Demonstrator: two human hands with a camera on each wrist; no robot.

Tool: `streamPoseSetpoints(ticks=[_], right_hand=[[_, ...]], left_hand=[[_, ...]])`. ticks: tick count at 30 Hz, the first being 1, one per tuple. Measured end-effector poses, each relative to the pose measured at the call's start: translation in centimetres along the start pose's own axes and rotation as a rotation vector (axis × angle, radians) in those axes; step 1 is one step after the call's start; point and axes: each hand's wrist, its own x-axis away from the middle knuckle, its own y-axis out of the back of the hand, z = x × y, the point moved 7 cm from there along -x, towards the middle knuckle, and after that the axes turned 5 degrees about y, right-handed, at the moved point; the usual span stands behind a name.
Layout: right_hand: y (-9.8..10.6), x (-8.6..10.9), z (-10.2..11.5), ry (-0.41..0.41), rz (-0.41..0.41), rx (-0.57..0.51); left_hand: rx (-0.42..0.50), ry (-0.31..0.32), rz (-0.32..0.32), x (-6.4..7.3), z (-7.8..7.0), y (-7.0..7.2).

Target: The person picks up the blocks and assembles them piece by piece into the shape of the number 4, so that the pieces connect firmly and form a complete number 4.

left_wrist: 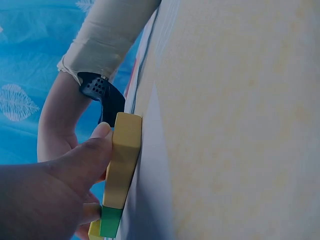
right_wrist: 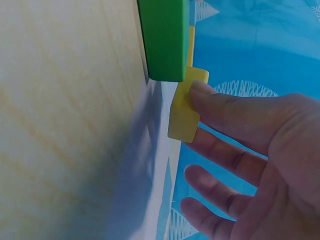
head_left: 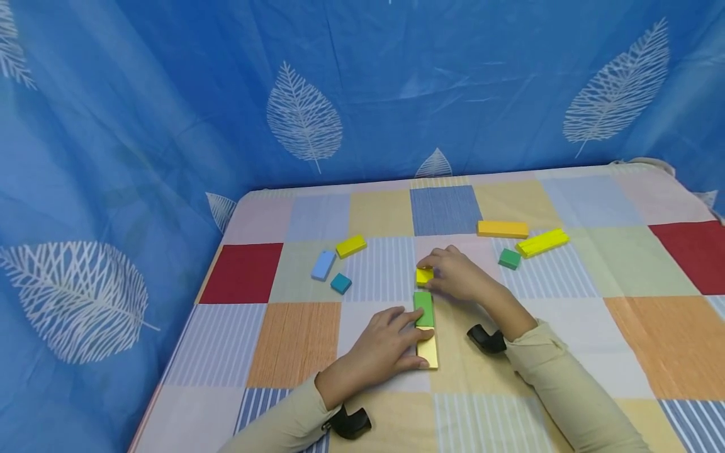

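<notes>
My right hand [head_left: 460, 275] pinches a small yellow block [right_wrist: 186, 107] between thumb and forefinger, with the other fingers spread apart. This yellow block stands just past the far end of a green block [head_left: 423, 308]. A pale yellow block [head_left: 430, 350] lies end to end with the green one, nearer to me. My left hand [head_left: 385, 346] reaches in from the left and rests its fingertips on these two blocks. Its thumb touches the near end of the pale yellow block [left_wrist: 122, 167] in the left wrist view, and a fingertip is on the green block [left_wrist: 111, 221].
Left of the row lie a light blue block [head_left: 323, 265], a yellow block [head_left: 351, 246] and a teal block [head_left: 341, 283]. To the right are an orange-yellow block [head_left: 502, 229], a long yellow block [head_left: 542, 243] and a dark green block [head_left: 510, 258]. A blue curtain [head_left: 385, 94] hangs behind the patchwork cloth [head_left: 306, 333].
</notes>
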Motion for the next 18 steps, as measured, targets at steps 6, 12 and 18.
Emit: streamPoseSetpoints(ticks=[6,12,18], right_hand=[[-0.13,0.02,0.42,0.002,0.025,0.018],[-0.09,0.07,0.74,0.020,0.043,0.015],[-0.45,0.10,0.97,0.015,0.073,0.015]], left_hand=[[0.015,-0.004,0.000,-0.13,-0.06,0.14],[0.012,0.001,0.004,-0.15,-0.14,0.15],[-0.002,0.003,0.001,0.03,-0.19,0.19]])
